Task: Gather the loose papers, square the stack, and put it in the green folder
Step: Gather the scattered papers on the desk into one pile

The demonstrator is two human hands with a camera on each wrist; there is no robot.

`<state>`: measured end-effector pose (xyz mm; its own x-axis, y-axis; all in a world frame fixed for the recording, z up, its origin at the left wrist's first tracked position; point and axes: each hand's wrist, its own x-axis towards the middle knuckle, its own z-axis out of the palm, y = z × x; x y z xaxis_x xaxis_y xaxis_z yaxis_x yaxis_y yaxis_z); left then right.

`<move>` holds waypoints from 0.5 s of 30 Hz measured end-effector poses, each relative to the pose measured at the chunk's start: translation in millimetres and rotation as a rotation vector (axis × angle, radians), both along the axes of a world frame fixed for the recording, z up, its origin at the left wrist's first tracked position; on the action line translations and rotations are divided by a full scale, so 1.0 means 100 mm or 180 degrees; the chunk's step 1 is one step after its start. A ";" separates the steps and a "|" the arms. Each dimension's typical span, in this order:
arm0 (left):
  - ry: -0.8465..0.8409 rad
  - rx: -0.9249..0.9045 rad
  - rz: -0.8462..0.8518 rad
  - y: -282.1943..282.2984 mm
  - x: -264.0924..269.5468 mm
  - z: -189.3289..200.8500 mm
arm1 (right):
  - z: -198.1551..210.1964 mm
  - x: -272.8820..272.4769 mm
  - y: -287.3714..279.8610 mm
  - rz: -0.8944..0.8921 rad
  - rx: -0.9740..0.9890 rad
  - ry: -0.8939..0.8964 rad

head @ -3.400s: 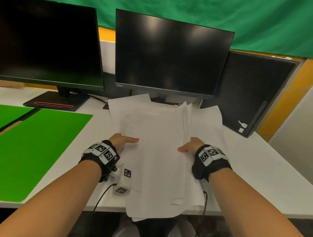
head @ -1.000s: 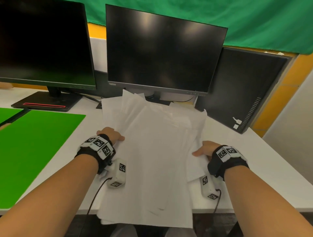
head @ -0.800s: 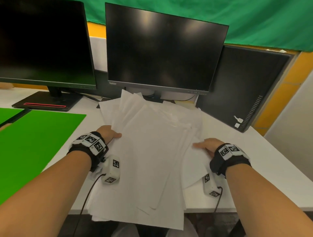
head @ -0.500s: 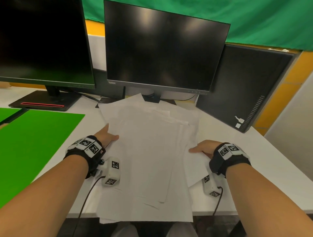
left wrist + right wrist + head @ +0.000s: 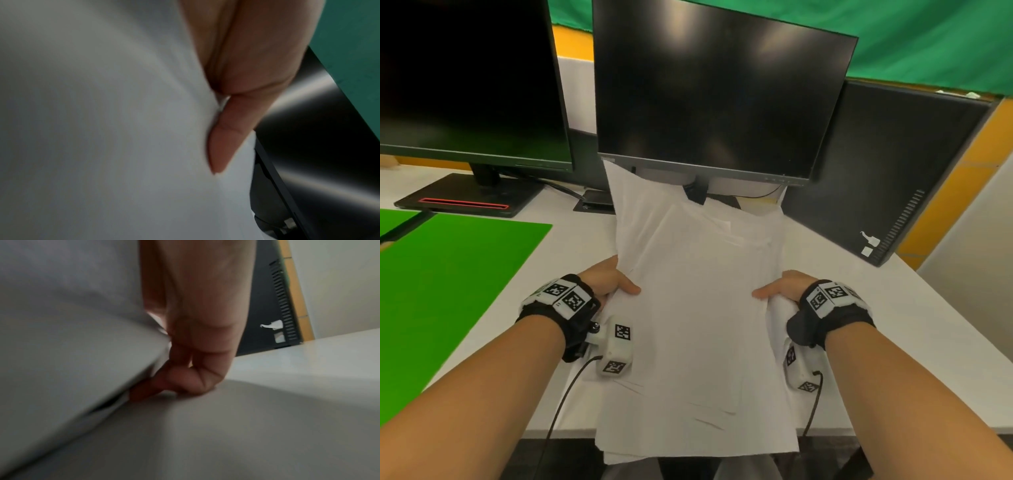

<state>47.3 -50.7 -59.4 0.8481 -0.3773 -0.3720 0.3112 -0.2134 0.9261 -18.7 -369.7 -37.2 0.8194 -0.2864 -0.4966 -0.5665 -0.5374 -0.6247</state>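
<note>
both hands grip the stack of papers [image 5: 698, 308] at its side edges: left hand [image 5: 604, 279] and right hand [image 5: 782, 287], thumbs on top, fingers curled beneath. stack uneven, tilted above the desk [image 5: 893, 325]; green folder [image 5: 448, 281] lies open at left.

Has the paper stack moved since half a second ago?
Yes. The papers have tilted up: their far edge now overlaps the bottom bezel of the middle monitor, where before it lay below it.

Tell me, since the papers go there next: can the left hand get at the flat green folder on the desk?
Probably yes, once freed. The green folder lies unobstructed just left of the left hand, but that hand grips the white paper stack with the right hand.
</note>
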 end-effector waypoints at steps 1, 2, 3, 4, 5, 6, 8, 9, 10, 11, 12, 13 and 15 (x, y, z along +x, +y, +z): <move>-0.0105 -0.0071 0.0082 -0.01 0.00 -0.02 | -0.01 0.02 0.01 -0.0010 0.0028 -0.0063; -0.0210 -0.0176 0.0167 -0.01 -0.01 -0.01 | 0.04 -0.04 0.07 -0.0054 0.0098 -0.0194; -0.0295 -0.0299 0.0266 0.02 -0.01 0.01 | 0.02 -0.04 0.06 -0.0097 0.0257 -0.0343; -0.0350 -0.0463 0.0348 0.07 -0.01 0.03 | 0.05 -0.09 0.06 -0.0170 0.0483 -0.0525; -0.0401 -0.0598 0.0413 0.12 -0.01 0.07 | 0.06 -0.12 0.04 -0.0234 0.0764 -0.0744; -0.0462 -0.0719 0.0454 0.17 -0.01 0.12 | 0.11 -0.18 0.06 -0.0304 0.1101 -0.0979; -0.0596 -0.0926 0.0407 0.22 -0.04 0.26 | 0.23 -0.27 0.13 -0.0289 0.1776 -0.1388; -0.0697 -0.0997 0.0368 0.23 -0.05 0.33 | 0.30 -0.30 0.18 -0.0257 0.2028 -0.1550; -0.0820 -0.1064 0.0343 0.22 -0.06 0.43 | 0.38 -0.30 0.23 -0.0266 0.2142 -0.1698; -0.0970 -0.1122 0.0361 0.21 -0.06 0.54 | 0.46 -0.29 0.27 -0.0325 0.2177 -0.1901; -0.1130 -0.1183 0.0393 0.20 -0.06 0.68 | 0.55 -0.26 0.31 -0.0407 0.2086 -0.2154; -0.1274 -0.1266 0.0434 0.19 -0.07 0.82 | 0.64 -0.24 0.34 -0.0520 0.1977 -0.2428; -0.1579 -0.1441 0.0414 0.18 -0.09 1.11 | 0.86 -0.22 0.39 -0.0677 0.1823 -0.2876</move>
<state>38.1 -32.9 51.7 0.9264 -0.2876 0.2429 -0.1761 0.2390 0.9549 -40.3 -330.2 48.5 0.9098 -0.3834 0.1590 0.1806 0.0207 -0.9833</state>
